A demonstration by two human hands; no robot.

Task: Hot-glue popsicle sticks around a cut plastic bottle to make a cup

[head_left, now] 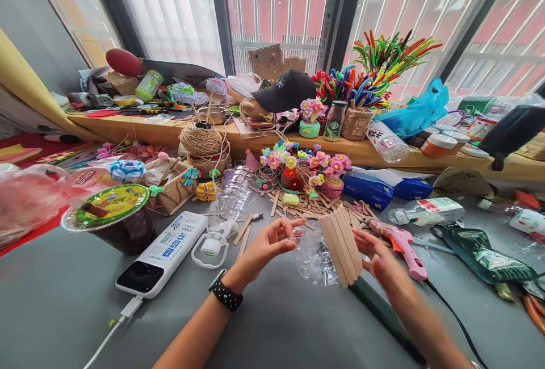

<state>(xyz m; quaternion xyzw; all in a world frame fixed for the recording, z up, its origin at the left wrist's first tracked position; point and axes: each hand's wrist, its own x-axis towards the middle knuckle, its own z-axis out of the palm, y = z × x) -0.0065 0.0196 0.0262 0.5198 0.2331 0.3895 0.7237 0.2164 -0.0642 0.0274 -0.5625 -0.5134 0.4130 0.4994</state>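
Note:
A panel of several wooden craft sticks (341, 246), set side by side, stands tilted in the middle of the grey table. Crumpled clear plastic (315, 255) lies against its left side. My right hand (378, 255) is at the panel's right edge, fingers extended and apart; whether they touch it is hard to tell. To the left of the clear plastic, my left hand (270, 244) is raised with its fingers apart and nothing in them. A long dark green object (385, 315) lies on the table below the panel.
A pink glue gun (406, 247) with a black cord lies at right. Loose sticks (283, 204) and crochet flowers (298, 162) are behind the hands. At left are a white power bank (170, 250) and a lidded cup (123, 233).

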